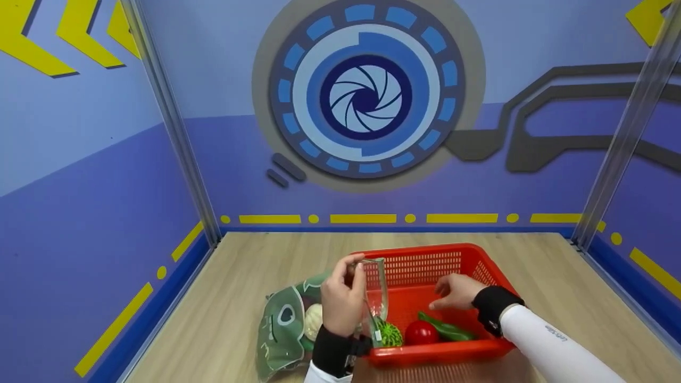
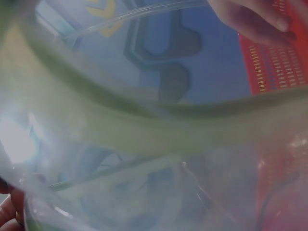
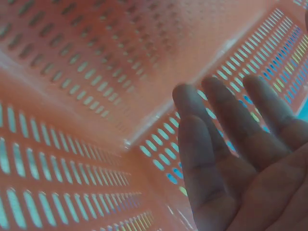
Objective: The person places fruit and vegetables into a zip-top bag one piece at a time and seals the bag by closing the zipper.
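My left hand point(image 1: 343, 298) pinches the rim of a clear plastic bag point(image 2: 159, 130) whose front is green with a printed cartoon face. Its transparent mouth stands up beside the hand and fills most of the left wrist view. Inside the bag shows a whitish cauliflower point(image 1: 313, 322). Over the red basket point(image 1: 433, 352), my right hand point(image 1: 458, 291) has relaxed, spread fingers and holds nothing. In the basket's near part lie a round red tomato point(image 1: 421, 333), a long green pepper point(image 1: 451, 331) and a bright green bumpy vegetable point(image 1: 391, 335), partly behind the bag's clear edge.
A wooden table point(image 1: 234, 266) carries the bag on the left and the basket on the right. Blue and purple panels point(image 1: 229, 175) wall it in at the back and sides, with metal posts point(image 1: 175, 122) at the corners. The basket has slotted, raised walls.
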Available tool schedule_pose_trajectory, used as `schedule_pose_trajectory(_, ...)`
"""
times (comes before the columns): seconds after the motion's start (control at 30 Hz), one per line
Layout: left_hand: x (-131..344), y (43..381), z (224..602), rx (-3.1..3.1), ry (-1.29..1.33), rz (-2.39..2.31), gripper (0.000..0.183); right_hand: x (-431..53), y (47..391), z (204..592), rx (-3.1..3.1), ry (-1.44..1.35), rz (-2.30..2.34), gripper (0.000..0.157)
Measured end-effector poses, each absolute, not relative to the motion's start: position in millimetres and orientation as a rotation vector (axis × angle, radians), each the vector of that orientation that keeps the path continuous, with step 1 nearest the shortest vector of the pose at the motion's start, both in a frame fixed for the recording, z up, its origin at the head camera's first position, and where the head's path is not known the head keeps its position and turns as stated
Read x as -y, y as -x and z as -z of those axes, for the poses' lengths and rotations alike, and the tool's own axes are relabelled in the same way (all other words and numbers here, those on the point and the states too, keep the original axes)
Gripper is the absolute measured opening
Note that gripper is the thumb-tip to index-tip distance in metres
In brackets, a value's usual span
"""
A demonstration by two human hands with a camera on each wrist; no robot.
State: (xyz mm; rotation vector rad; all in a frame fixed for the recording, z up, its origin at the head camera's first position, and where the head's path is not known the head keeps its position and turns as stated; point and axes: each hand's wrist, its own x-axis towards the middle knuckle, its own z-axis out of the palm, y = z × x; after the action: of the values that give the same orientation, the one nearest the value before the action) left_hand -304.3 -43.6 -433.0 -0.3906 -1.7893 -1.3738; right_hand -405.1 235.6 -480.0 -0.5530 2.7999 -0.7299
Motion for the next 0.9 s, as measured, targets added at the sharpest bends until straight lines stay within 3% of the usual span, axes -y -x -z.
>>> schedule_pose_trajectory(0.4, 44, 306, 434, 1.786, 0.396, 1.358, 0.013, -232, 402, 490, -2.713, 0.673, 0.633, 0.037)
schedule_pose_trajectory(0.63, 44, 306, 434, 1.781, 0.394, 1.358, 0.014, -227, 400, 490, -2.667, 0.572, 0.528, 0.025)
schedule_pose_trajectory(0.9, 44, 305, 434, 1.803, 0.370, 1.384, 0.014, -229, 400, 493, -2.773, 0.471, 0.430, 0.027)
